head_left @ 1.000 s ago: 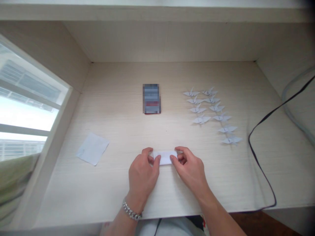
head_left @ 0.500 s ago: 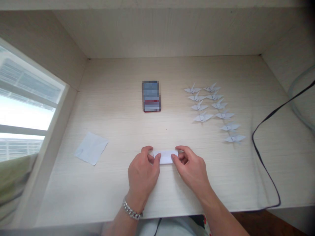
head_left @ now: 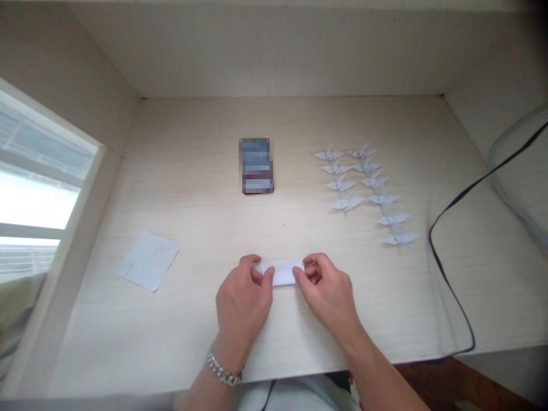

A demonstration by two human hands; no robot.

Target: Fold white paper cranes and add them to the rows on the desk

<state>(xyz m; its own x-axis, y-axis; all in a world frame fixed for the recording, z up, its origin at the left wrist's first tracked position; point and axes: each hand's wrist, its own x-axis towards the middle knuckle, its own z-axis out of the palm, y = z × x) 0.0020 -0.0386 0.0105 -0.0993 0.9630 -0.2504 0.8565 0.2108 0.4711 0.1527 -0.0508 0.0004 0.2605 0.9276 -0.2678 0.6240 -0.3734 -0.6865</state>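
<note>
Near the front of the desk, a small white sheet of paper (head_left: pixel 283 274), folded into a narrow rectangle, is held between my two hands. My left hand (head_left: pixel 245 299) pinches its left end, thumb on the near face and index finger curled at the far edge. At the other end my right hand (head_left: pixel 327 288) grips it in the same way, its lower fingers curled under. To the left lies a loose square of white paper (head_left: pixel 149 261), flat on the desk. Folded paper cranes (head_left: pixel 347 204) stand in two slanting columns to the right.
A blurred-out rectangular object with a red edge (head_left: pixel 257 165) lies at the back middle of the pale desk (head_left: pixel 205 217). A black cable (head_left: pixel 445 279) runs down the right side to the front edge. A window (head_left: pixel 38 188) borders the left, and panels enclose the back and sides.
The whole view has shifted slightly, so the desk and its things appear a little further left. Both hands keep the same hold on the folded paper.
</note>
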